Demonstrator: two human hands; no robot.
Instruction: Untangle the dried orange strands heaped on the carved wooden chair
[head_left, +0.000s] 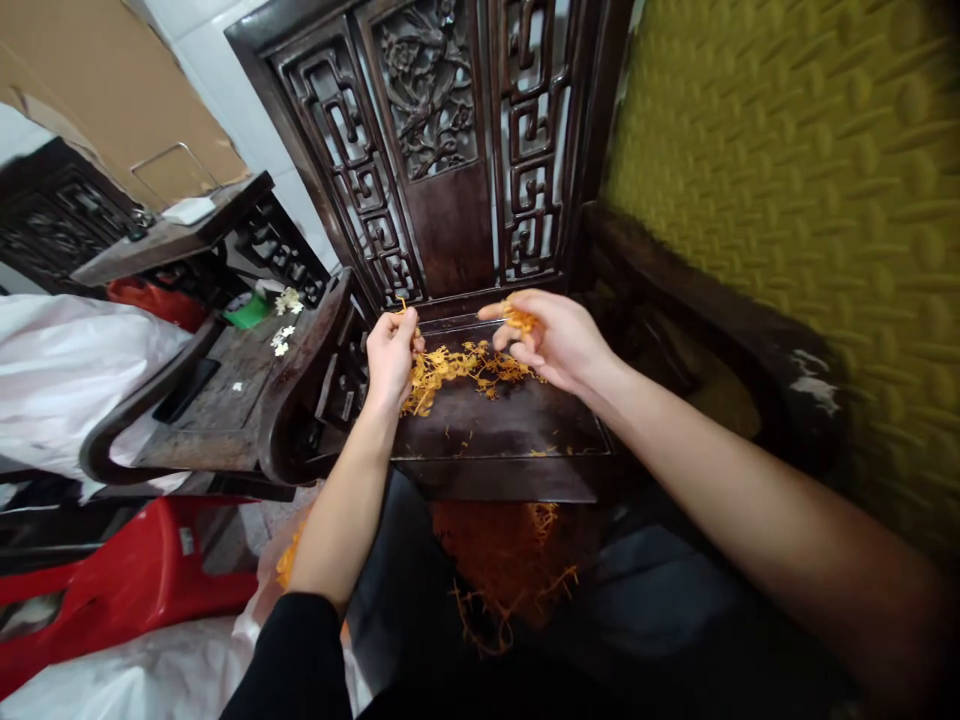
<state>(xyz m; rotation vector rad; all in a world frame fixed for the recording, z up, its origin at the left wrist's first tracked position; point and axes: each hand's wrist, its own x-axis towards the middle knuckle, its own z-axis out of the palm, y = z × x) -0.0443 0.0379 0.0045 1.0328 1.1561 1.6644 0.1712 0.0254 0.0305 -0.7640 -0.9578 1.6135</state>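
Both hands point(391, 352) point(551, 335) pinch orange strands point(457, 368) above the heap between them

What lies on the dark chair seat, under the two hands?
On the seat lies a heap of orange strands, with stray bits around. The left hand and right hand each pinch some and hide part of the heap.

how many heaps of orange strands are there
2: one heap on the dark chair seat between the left hand and right hand, one heap below the seat's front edge; more may be hidden.
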